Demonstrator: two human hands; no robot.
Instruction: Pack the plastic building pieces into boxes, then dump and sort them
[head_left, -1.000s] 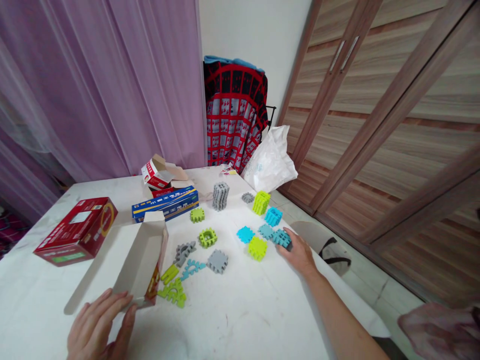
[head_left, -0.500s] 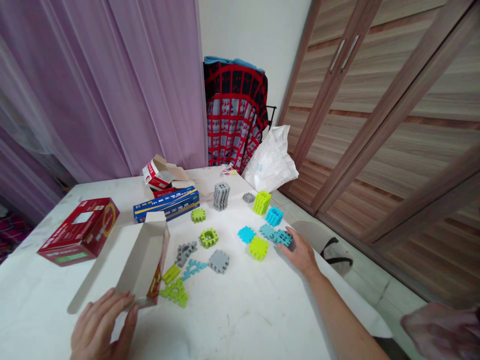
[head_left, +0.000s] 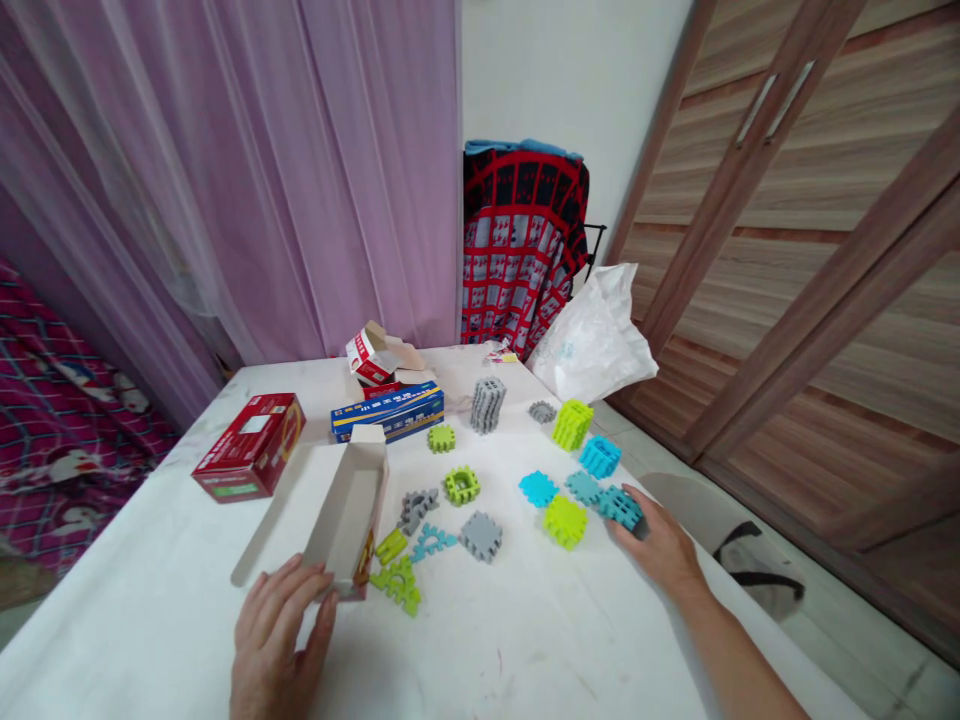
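Note:
My right hand (head_left: 664, 555) is closed round a small stack of dark teal interlocking tiles (head_left: 619, 507) near the table's right edge. Beside it lie a lighter teal tile (head_left: 583, 487), a bright blue tile (head_left: 538, 489) and a lime tile stack (head_left: 565, 522). At the lower left, the fingers of my left hand (head_left: 279, 635) rest over the near end of an open empty carton (head_left: 346, 520), thumb apart. Right of the carton are lime triangular pieces (head_left: 400, 583), a light blue triangle (head_left: 433, 541), a grey arched piece (head_left: 418, 509) and a grey square stack (head_left: 481, 536).
A red box (head_left: 251, 445), a blue box (head_left: 390, 410) and a torn red-and-white box (head_left: 375, 353) stand on the left and back. Tile stacks in grey (head_left: 487, 405), lime (head_left: 573, 425) and blue (head_left: 600, 456) stand further off. A white plastic bag (head_left: 592, 340) sits at the far right edge.
My view has swung left, so everything appears further right. Both hands stay in the same places, the left at the carton and the right at the teal tiles.

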